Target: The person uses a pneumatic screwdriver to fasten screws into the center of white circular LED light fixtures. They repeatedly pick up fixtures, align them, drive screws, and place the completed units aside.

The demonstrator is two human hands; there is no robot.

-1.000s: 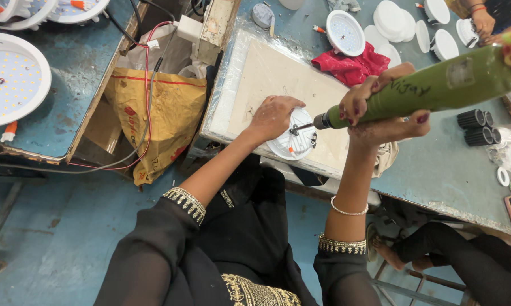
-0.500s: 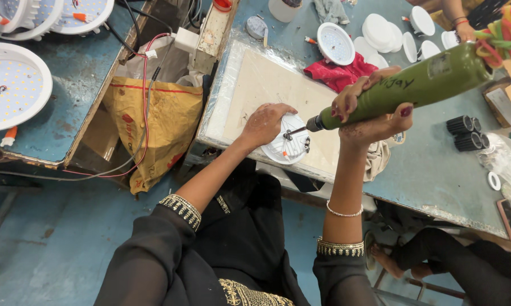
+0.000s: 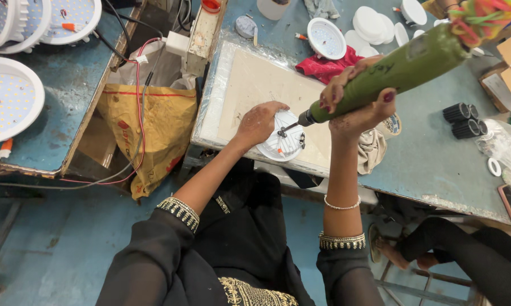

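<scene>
My left hand (image 3: 259,123) presses down on a round white light fitting (image 3: 286,146) that lies on a pale work pad (image 3: 241,85) at the table's near edge. My right hand (image 3: 354,101) grips a long green electric screwdriver (image 3: 400,71), tilted, with its bit on the top of the fitting. Coloured bands wrap the tool's far end.
A red cloth (image 3: 326,65) and another round fitting (image 3: 325,38) lie behind the pad, with several white discs (image 3: 371,24). Black cylinders (image 3: 462,120) stand at right. A yellow sack (image 3: 153,122) hangs between tables. Large light panels (image 3: 9,99) rest on the left bench. Another person's legs (image 3: 465,255) are at lower right.
The view has shifted slightly. The screwdriver stays on the fitting, its far end raised a little higher; my left hand remains on the fitting.
</scene>
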